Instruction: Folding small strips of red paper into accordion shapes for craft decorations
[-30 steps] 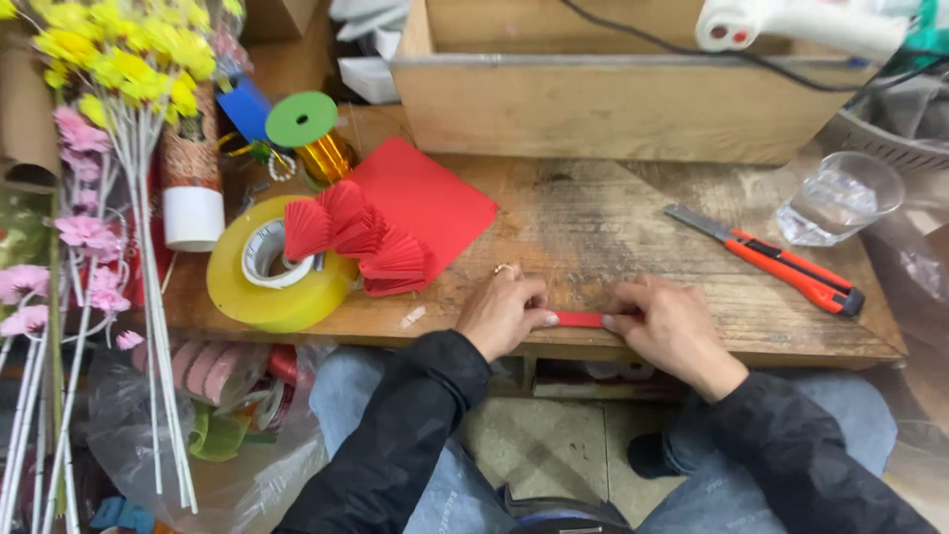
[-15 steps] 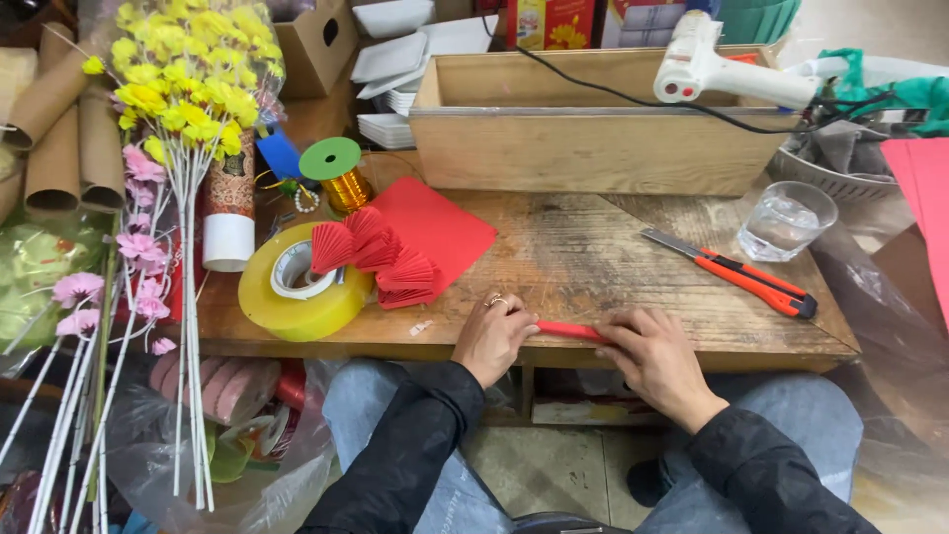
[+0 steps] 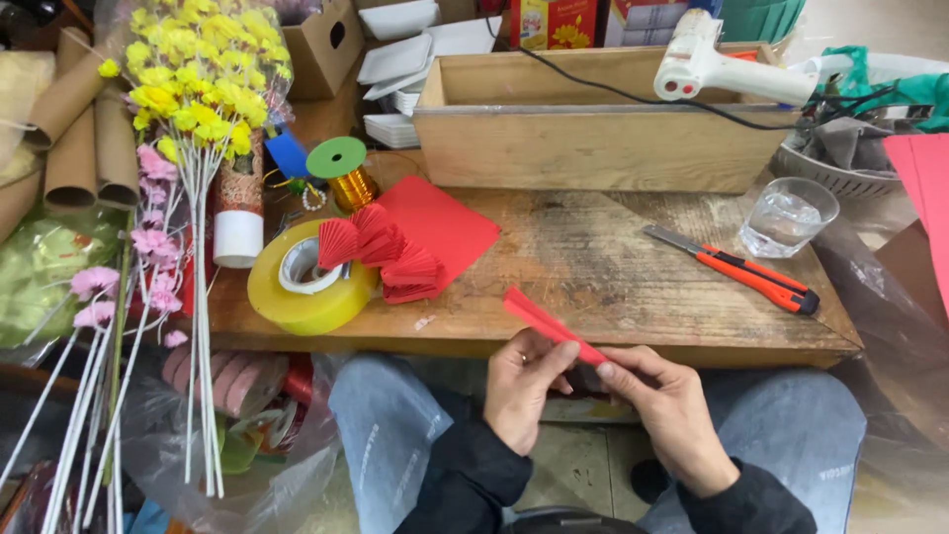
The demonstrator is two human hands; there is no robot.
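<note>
A red folded paper strip [image 3: 552, 323] is noted. Red paper fans [image 3: 381, 249] and a red sheet [image 3: 445, 222] are recorded. The tape roll [image 3: 306, 282] is yellow; the knife [image 3: 751, 275] orange and black; the flowers [image 3: 198, 69] yellow and pink; the spool [image 3: 341, 168] green-topped, gold-wound.

A craft workshop — a worn wooden table [image 3: 633, 267] crowded with a hot glue gun [image 3: 732, 67], utility knife [image 3: 736, 269], tape roll [image 3: 308, 279], folded red paper fans [image 3: 381, 252], artificial flowers [image 3: 193, 74] and cardboard tubes [image 3: 84, 129].

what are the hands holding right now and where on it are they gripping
Both hands hold one narrow folded strip of red paper. The left hand and right hand pinch its lower end; the upper end sticks out free over the wooden table.
</note>
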